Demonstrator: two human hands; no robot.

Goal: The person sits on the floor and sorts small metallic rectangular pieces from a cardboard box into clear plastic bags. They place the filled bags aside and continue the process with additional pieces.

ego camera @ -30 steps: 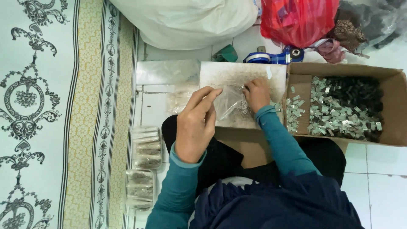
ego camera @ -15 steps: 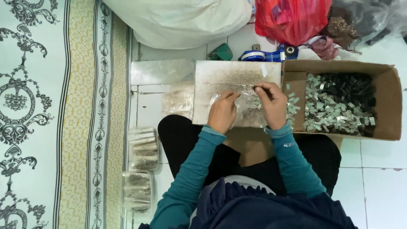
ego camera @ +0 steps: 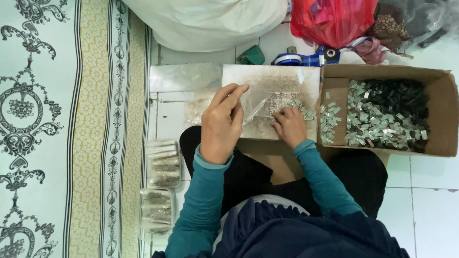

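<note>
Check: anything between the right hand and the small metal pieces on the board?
Nothing visible. The right hand rests directly on the small metal pieces on the board. The left hand holds the clear bag open beside them.

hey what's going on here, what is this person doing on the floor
A person in teal sleeves sits on a tiled floor, working over a flat board on their lap. The left hand holds a small clear plastic bag open, while the right hand gathers small silvery pieces at its mouth. An open cardboard box to the right holds many more such pieces. Filled bags lie stacked to the left.
</note>
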